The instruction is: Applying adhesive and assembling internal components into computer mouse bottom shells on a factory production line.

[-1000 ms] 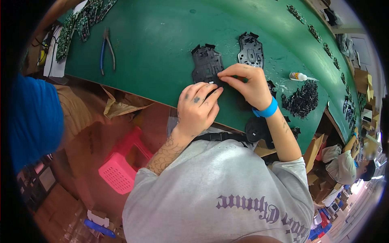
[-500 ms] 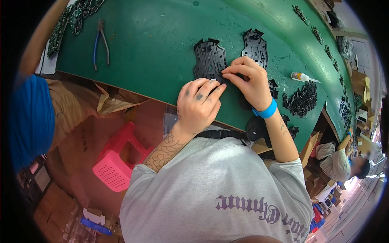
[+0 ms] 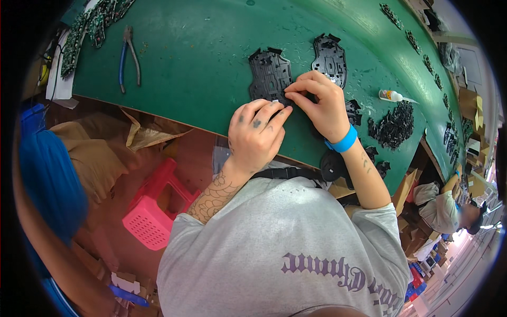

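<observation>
A black moulded plastic panel (image 3: 268,71) with ribs and cut-outs lies on the green table in front of me. My left hand (image 3: 256,129) is closed over its near end, fingers bent and pressing there, so that end is mostly hidden. Thumb and index finger of my right hand (image 3: 320,105) are pinched together at the panel's right edge; whatever is between them is too small to make out. Just beyond the right hand lies a second, similar black panel (image 3: 330,58). More black plastic parts (image 3: 353,111) show beside my right wrist.
On the green table (image 3: 185,63) are cutting pliers (image 3: 128,58), circuit boards (image 3: 97,24), a small white bottle (image 3: 391,95) and a heap of small black pieces (image 3: 393,126). A pink stool (image 3: 153,219) stands at lower left. Co-workers are at left and far right.
The co-worker's arm at left has swung from the table's far corner down to the lower left. My hands hold nearly the same pose at the panel; the whole view has shifted slightly.
</observation>
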A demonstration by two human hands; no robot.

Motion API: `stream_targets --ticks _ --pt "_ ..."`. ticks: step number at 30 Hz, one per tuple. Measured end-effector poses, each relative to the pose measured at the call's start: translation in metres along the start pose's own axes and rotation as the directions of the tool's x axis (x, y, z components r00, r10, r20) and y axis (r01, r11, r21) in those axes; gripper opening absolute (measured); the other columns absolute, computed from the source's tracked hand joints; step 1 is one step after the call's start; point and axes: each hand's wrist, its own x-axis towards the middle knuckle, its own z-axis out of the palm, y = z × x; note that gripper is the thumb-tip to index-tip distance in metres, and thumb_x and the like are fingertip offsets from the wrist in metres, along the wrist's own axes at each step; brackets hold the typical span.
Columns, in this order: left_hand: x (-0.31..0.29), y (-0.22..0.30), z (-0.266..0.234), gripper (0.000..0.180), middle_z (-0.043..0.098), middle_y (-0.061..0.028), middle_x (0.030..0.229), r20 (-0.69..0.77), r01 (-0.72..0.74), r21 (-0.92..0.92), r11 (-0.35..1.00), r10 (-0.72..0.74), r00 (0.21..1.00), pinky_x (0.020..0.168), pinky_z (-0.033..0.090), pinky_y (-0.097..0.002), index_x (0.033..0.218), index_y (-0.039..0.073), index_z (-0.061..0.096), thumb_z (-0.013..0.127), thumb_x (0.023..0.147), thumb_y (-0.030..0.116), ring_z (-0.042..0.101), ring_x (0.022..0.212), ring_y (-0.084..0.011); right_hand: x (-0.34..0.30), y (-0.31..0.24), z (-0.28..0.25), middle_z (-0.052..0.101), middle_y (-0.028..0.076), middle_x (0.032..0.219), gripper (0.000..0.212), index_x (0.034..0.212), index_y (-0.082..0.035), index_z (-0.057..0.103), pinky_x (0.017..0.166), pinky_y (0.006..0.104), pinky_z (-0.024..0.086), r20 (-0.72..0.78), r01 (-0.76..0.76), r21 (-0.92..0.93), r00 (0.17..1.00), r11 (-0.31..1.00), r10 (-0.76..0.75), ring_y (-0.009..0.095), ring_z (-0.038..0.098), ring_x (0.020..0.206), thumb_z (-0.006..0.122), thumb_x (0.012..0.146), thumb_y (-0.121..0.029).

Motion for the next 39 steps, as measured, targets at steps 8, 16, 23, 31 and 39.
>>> stream_targets --ticks 8,16,23,31,39 --pt "-0.001 0.002 -0.001 0.035 0.064 0.0006 0.103 0.003 0.008 -0.005 1.0 -0.008 1.0 0.086 0.046 -0.0368 0.101 0.012 0.073 0.066 0.069 0.002 0.058 0.101 -0.022 -0.001 0.001 -0.002 0.062 0.007 0.086 0.008 0.085 -0.002 0.069 0.063 0.0296 0.05 0.009 0.006 0.011 1.0 1.0 -0.006 0.018 0.061 0.069 0.072 0.077 -0.003" --pt "0.003 0.001 0.001 0.035 0.063 -0.0026 0.105 0.066 -0.062 0.029 0.998 0.06 0.996 0.087 0.046 -0.0388 0.104 0.009 0.07 0.066 0.07 0.004 0.057 0.102 -0.0238 0.013 -0.003 -0.007 0.062 0.013 0.074 0.021 0.087 -0.002 0.058 0.061 0.0368 0.051 0.096 -0.074 0.038 0.993 0.997 0.07 0.027 0.064 0.07 0.072 0.073 -0.006" --pt "0.006 0.006 0.001 0.03 0.064 -0.002 0.104 0.056 -0.035 0.076 0.997 0.03 0.998 0.086 0.044 -0.0369 0.103 0.011 0.071 0.065 0.076 0.002 0.058 0.099 -0.0243 -0.088 0.005 -0.093 0.054 -0.001 0.075 0.025 0.083 -0.006 0.057 0.057 0.0209 0.04 -0.8 -0.304 0.15 0.522 0.941 0.296 0.007 0.048 0.063 0.08 0.076 -0.011" --pt "0.003 0.006 0.001 0.03 0.064 -0.0011 0.103 0.036 -0.03 0.134 0.99 0.025 0.999 0.084 0.045 -0.0361 0.102 0.012 0.072 0.065 0.075 0.003 0.058 0.098 -0.0231 -0.07 0.083 -0.111 0.063 0.011 0.123 0.035 0.11 -0.004 0.065 0.098 0.0407 0.044 -0.468 -0.324 -0.177 0.858 0.929 0.21 0.034 0.059 0.11 0.076 0.078 -0.013" --pt "0.002 0.006 0.003 0.032 0.065 -0.0007 0.101 0.002 -0.007 0.095 0.995 0.007 1.0 0.082 0.046 -0.035 0.1 0.012 0.072 0.065 0.07 0.002 0.06 0.095 -0.0229 -0.049 0.03 -0.086 0.048 0.001 0.073 0.021 0.108 -0.002 0.057 0.049 0.0218 0.036 -0.604 0.204 0.729 0.642 0.654 0.473 0.007 0.034 0.054 0.057 0.094 -0.018"
